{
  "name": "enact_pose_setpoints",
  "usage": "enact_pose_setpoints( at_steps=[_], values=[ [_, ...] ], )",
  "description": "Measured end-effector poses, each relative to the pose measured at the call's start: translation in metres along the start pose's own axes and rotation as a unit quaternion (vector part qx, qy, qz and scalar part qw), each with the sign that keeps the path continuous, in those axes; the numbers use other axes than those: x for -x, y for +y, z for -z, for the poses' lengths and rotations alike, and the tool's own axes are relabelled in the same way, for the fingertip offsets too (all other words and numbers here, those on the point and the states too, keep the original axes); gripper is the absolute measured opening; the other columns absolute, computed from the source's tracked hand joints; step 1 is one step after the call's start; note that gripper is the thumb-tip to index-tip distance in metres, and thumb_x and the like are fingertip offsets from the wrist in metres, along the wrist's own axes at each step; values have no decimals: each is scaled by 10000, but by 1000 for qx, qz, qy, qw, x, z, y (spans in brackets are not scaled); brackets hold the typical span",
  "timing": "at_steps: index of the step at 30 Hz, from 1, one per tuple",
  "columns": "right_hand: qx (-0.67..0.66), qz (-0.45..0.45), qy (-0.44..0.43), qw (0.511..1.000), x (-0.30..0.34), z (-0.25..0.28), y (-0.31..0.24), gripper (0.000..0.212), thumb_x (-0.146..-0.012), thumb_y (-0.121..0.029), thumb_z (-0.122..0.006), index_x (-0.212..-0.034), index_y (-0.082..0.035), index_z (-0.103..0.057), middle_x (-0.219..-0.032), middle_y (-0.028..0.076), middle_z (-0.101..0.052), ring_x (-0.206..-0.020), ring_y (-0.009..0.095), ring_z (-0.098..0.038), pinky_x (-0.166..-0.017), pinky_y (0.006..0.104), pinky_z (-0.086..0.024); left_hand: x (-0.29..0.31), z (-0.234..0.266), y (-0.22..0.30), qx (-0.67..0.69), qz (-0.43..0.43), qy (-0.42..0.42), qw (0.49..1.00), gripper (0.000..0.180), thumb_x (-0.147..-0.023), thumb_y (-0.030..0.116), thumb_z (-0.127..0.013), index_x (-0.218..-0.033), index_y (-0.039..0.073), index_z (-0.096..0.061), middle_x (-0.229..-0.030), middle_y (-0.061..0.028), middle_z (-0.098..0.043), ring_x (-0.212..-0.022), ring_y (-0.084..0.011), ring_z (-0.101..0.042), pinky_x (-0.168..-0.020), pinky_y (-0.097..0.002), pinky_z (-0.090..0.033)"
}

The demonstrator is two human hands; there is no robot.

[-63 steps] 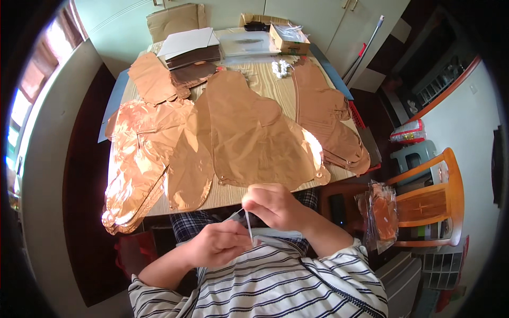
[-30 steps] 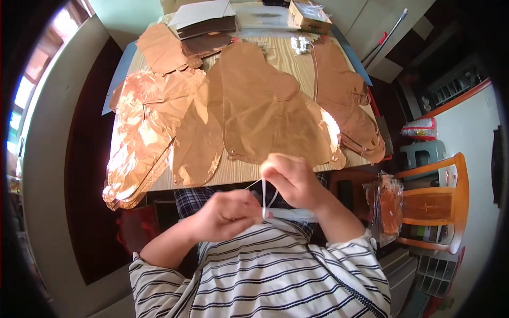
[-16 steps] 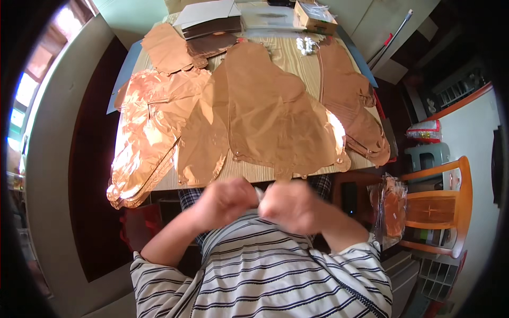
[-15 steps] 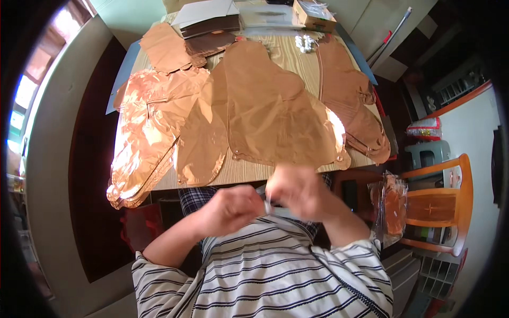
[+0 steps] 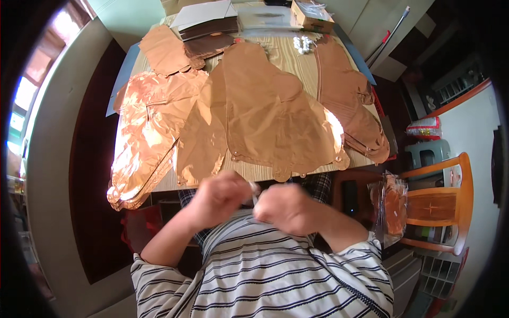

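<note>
Several flat copper-coloured foil balloons lie spread on the wooden table in front of you, none of them inflated. The largest foil balloon sits at the centre, its lower edge at the near rim of the table, just above your hands. A shinier heap of foil lies to the left, hanging over the table's left edge, and another flat foil piece lies to the right.

Your left hand and right hand are drawn close together in front of your chest, just below the table edge, fingers curled. Between them shows a thin white strip, pinched by both hands; the picture is blurred there, so I cannot tell what it is or how firmly each hand grips it.

Judged from how things lie, the work is at an early stage: the strip is in hand but touches no balloon, and every balloon on the table lies flat and unattended.

Further back stand a small cardboard box, a stack of flat packets and some small white pieces. A wooden chair stands to your right with a bagged packet beside it.
</note>
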State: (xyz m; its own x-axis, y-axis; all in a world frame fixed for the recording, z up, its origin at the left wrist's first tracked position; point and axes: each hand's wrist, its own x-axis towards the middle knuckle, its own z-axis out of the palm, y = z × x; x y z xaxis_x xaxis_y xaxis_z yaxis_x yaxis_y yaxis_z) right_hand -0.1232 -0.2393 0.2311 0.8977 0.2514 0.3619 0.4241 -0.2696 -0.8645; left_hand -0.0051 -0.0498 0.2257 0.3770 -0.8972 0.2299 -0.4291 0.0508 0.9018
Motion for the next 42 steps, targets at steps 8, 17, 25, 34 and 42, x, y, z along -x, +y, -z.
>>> enact_pose_setpoints(
  at_steps=[8,17,25,34,42],
  values=[
    [-16,14,9,1000,2,-2,-3,82,-903,-89,-633,-846,-37,-605,-726,84,-562,-678,250,-589,-630,336,-478,-3,0,-4,-4,6,42,999,181,-785,-71,-672,-951,-4,-702,-854,-98,-635,-804,-212,-637,-714,-303,-517],
    [-37,11,26,999,-2,9,0,67,-895,-96,-624,-853,-44,-625,-765,86,-594,-724,253,-596,-659,344,-483,-1,-4,-5,29,-13,-17,999,172,-818,-75,-639,-958,-6,-711,-869,-100,-634,-785,-213,-627,-692,-282,-509],
    [21,59,-8,998,-5,6,0,55,-886,-74,-625,-839,-47,-614,-749,103,-567,-716,245,-581,-665,339,-469,0,-5,-13,19,-18,24,999,148,-819,-89,-620,-911,-9,-705,-844,-100,-649,-779,-216,-633,-708,-306,-515],
    [30,41,55,997,-10,12,-2,75,-899,-74,-605,-828,-48,-606,-707,94,-562,-628,253,-570,-594,332,-459,5,-14,-5,87,6,-27,996,126,-823,-87,-622,-904,-18,-689,-864,-118,-659,-792,-243,-633,-730,-322,-515],
    [50,16,44,998,-9,9,1,51,-854,-69,-646,-826,-56,-606,-709,90,-540,-636,268,-556,-599,361,-451,5,-16,-17,100,9,7,995,86,-828,-65,-644,-883,-15,-689,-835,-89,-645,-780,-213,-619,-723,-314,-506]
  ],
)
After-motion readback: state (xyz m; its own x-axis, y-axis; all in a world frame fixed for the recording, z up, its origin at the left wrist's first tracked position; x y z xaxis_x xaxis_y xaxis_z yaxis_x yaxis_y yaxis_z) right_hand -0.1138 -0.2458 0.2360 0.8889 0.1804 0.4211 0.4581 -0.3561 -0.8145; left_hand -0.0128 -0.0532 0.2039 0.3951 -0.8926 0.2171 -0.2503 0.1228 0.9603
